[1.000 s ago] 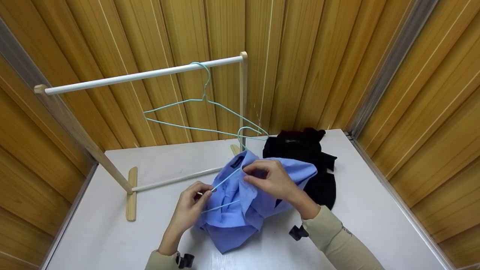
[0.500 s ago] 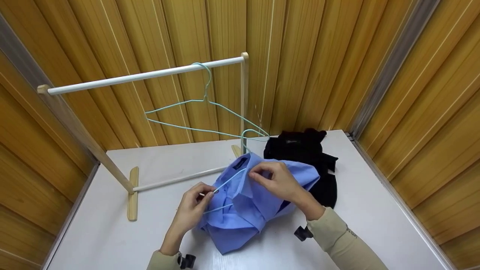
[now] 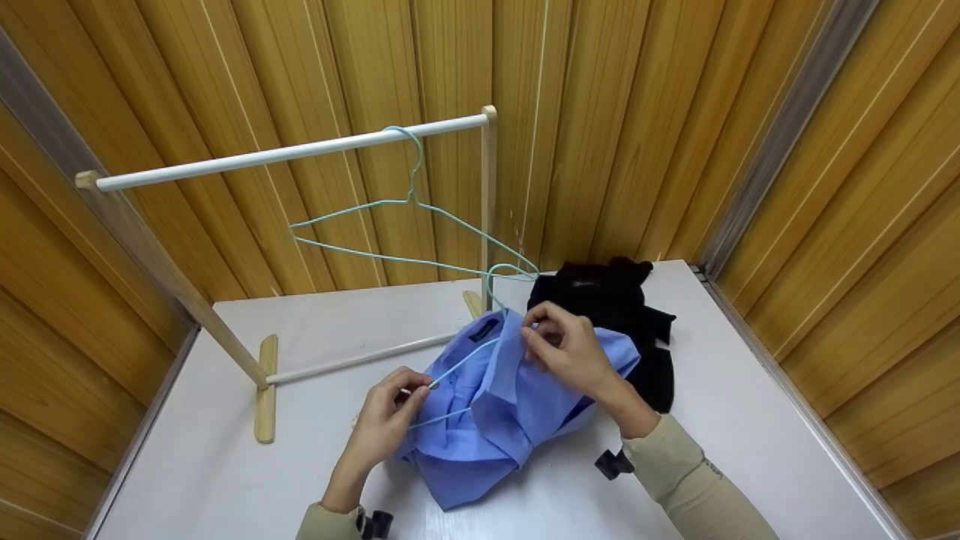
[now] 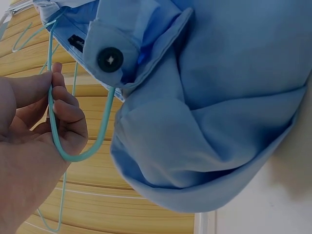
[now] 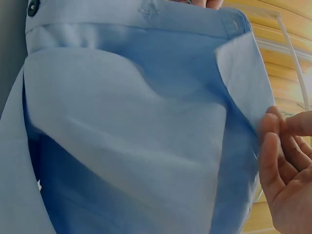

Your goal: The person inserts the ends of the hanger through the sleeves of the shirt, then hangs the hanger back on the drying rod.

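A blue button-up shirt [image 3: 465,480] lies bunched at the front middle, its collar towards the rack. Running into its neck opening is a mint-green wire hanger [image 3: 457,367], whose hook rises above the collar. My left hand [image 3: 386,412] pinches the hanger's bare end; in the left wrist view the bent wire [image 4: 73,158] passes between thumb and fingers, beside a dark button [image 4: 110,59]. At the collar's right side, my right hand [image 3: 570,349] pinches the fabric, fingertips at the collar edge [image 5: 248,78] in the right wrist view. The hanger's other end is hidden inside the shirt.
Behind stands a rack with a white rail [image 3: 285,154] and wooden posts, where a second mint-green hanger [image 3: 360,253] hangs bare. Black clothing [image 3: 600,292] lies at the table's back right. Wood-panelled walls [image 3: 600,112] enclose the white table [image 3: 187,465].
My right hand has moved right and slightly up along the collar. The shirt's neck and the hanger's hook have shifted a little to the right; my left hand keeps its pinch.
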A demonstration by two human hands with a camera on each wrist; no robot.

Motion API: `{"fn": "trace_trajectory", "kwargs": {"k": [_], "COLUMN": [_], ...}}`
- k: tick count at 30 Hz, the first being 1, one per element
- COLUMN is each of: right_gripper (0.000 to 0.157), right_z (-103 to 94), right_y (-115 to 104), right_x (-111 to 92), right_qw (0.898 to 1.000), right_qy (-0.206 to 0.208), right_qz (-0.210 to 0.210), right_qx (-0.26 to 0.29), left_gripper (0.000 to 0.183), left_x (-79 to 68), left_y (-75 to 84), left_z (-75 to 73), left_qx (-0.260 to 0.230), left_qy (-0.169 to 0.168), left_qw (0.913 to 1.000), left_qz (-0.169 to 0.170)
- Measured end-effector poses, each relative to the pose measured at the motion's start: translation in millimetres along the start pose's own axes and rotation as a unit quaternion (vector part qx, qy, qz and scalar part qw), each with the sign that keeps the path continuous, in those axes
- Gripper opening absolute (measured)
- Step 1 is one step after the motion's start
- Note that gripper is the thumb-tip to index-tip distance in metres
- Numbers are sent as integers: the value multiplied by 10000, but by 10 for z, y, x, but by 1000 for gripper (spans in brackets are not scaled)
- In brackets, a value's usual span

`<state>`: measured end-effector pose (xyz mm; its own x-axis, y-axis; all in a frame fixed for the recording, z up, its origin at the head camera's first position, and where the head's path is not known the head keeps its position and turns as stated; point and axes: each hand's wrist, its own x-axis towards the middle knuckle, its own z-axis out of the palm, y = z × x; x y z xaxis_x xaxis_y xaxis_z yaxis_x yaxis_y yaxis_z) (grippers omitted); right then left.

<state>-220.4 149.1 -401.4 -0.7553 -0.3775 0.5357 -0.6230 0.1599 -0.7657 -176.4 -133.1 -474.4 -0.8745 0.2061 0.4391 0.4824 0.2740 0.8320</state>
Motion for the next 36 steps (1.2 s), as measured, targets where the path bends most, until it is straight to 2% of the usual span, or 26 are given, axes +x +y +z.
{"fn": "trace_trajectory", "kwargs": {"k": [3, 6, 9, 12, 19, 24, 27, 36], "right_gripper": [6, 6, 7, 5, 9, 11, 12, 13], "right_z": [-61, -153, -258, -364, -599, -679, -688, -661], "right_y": [146, 314, 435, 498, 571, 571, 574, 588], "right_x": [-5, -24, -62, -103, -194, -237, -241, -235], "right_qw": [9989, 9945, 9903, 9869, 9805, 9768, 9764, 9862], "right_qy": [340, 684, 792, 686, 108, -190, -292, -173], "right_qz": [-137, -141, -29, 51, 249, 722, 859, 515], "right_qx": [-288, -780, -1144, -1462, -1947, -2007, -1959, -1565], "left_gripper": [10, 10, 10, 10, 10, 10, 10, 10], "left_x": [-4, -6, -11, -16, -22, -27, -30, -35], "left_y": [109, 114, 103, 96, 90, 86, 84, 87], "left_z": [-16, -19, -20, -25, -42, -53, -61, -71], "left_qx": [-9, -45, -62, -86, -63, -31, -33, -17], "left_qy": [-44, -40, -26, -5, 28, 38, -12, -16], "left_qw": [9999, 10000, 10000, 10000, 10000, 10000, 10000, 10000], "left_qz": [-96, -79, -17, 2, -1, 48, 48, 70]}}
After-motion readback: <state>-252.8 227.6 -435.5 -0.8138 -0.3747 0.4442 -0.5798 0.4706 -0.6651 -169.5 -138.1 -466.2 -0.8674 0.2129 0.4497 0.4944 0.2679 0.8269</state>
